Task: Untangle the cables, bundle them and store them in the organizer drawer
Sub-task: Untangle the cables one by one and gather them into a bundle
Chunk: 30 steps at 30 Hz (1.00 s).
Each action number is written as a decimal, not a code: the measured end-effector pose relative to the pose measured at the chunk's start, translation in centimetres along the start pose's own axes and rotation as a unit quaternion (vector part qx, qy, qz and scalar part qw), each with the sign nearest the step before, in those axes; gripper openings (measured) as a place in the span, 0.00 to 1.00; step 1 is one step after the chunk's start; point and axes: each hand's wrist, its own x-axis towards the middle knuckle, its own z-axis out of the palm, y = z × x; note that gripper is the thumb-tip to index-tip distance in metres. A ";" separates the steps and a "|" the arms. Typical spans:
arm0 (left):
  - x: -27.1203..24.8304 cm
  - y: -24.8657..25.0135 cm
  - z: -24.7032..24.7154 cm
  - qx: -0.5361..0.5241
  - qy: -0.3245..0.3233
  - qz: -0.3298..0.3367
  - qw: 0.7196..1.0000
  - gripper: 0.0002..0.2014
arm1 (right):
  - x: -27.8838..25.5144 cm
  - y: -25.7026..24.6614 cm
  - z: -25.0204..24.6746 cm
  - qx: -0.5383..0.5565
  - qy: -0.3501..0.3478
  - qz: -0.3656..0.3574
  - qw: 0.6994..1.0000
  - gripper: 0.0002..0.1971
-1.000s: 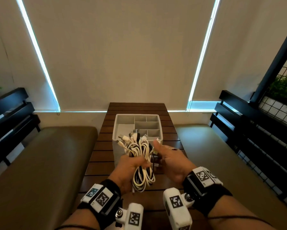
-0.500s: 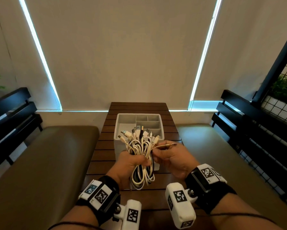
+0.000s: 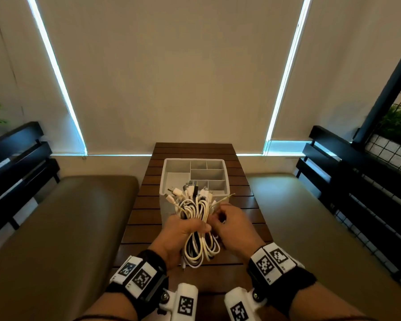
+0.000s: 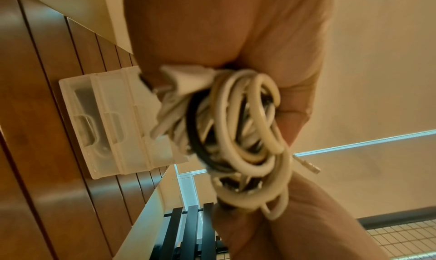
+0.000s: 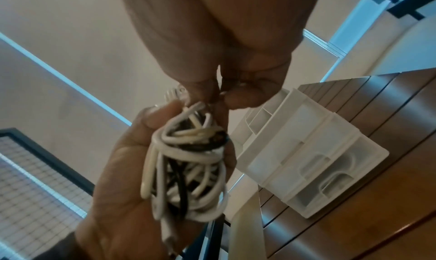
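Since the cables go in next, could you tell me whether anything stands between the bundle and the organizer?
Nothing visible does. The left hand grips the bundle of white and black cables just in front of the white plastic divided organizer; its open top compartments look empty. The right hand pinches a thin tan tie beside the bundle.

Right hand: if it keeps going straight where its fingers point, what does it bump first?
Probably the cable bundle gripped by the left hand; the right hand points at it, already pinching a strand.
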 end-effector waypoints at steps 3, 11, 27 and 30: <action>0.0 -0.1 0.2 -0.008 0.005 0.000 1.000 0.09 | 0.0 0.1 0.4 0.004 0.009 -0.032 0.999 0.11; 0.5 0.2 -0.5 -0.022 0.042 -0.024 0.999 0.07 | -0.4 -0.6 -0.1 -0.001 -0.083 -0.084 0.993 0.05; 0.6 0.4 -0.8 0.074 0.070 0.024 0.995 0.09 | 0.2 0.4 -0.9 0.266 -0.050 0.063 0.961 0.11; 0.4 0.2 -1.0 0.086 0.065 0.036 0.994 0.07 | 0.6 -0.2 -1.2 0.333 0.021 0.096 0.938 0.06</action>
